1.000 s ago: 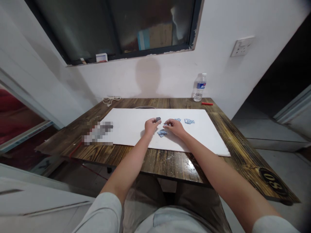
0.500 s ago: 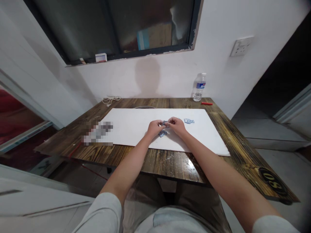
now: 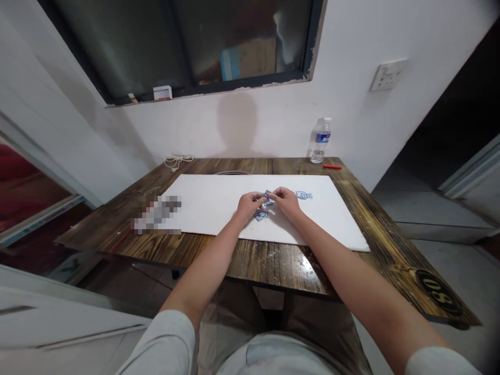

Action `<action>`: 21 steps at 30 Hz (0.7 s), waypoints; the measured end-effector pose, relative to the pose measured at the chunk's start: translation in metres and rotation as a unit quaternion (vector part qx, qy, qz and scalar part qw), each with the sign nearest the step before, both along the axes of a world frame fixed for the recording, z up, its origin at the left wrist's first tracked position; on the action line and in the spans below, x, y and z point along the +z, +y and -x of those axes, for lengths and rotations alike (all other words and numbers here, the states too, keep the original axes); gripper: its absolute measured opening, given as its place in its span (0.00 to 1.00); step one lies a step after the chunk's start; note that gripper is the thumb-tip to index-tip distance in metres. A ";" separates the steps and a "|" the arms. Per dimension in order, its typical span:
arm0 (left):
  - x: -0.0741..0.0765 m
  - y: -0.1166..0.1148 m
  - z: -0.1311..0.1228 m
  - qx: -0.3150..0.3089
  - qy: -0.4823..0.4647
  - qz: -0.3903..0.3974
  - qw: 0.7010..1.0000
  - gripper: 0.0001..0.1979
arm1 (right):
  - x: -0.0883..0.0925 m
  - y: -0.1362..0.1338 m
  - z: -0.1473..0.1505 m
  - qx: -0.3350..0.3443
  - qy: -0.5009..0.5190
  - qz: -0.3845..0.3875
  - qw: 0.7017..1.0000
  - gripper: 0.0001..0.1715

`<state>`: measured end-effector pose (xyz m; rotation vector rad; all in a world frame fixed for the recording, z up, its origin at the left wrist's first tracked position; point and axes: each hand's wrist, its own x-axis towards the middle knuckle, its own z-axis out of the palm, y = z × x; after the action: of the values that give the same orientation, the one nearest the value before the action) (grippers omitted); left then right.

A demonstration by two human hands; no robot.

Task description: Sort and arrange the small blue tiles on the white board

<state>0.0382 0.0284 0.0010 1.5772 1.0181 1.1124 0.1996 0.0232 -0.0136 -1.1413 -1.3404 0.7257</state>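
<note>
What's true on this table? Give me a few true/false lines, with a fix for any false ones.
1. The left hand and right hand meet at a small blue-and-white piece, held at the fingertips. True.
2. A second piece lies on the white sheet, just below the hands. True.
3. The water bottle stands on the white sheet. False: it stands on the wooden table, by the wall.
4. The white cord lies at the table's right end. False: it is toward the left, at the back edge.
</note>
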 end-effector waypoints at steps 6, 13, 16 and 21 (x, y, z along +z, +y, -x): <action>-0.002 0.003 0.002 0.040 0.020 -0.012 0.999 0.18 | -0.005 0.004 -0.002 0.045 -0.024 -0.003 0.999 0.19; -0.009 0.010 0.004 0.045 0.055 -0.041 0.997 0.18 | -0.008 0.006 -0.001 0.052 -0.022 0.016 0.998 0.16; -0.009 0.009 0.004 0.046 0.057 -0.051 0.996 0.17 | -0.007 0.006 -0.001 0.052 -0.010 0.018 0.998 0.16; -0.002 0.003 0.002 0.036 0.030 -0.022 0.999 0.19 | -0.005 0.006 -0.001 0.035 -0.005 0.015 0.999 0.15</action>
<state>0.0366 0.0310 -0.0008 1.6283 1.1045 1.1510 0.2004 0.0293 -0.0191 -1.1276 -1.3888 0.7943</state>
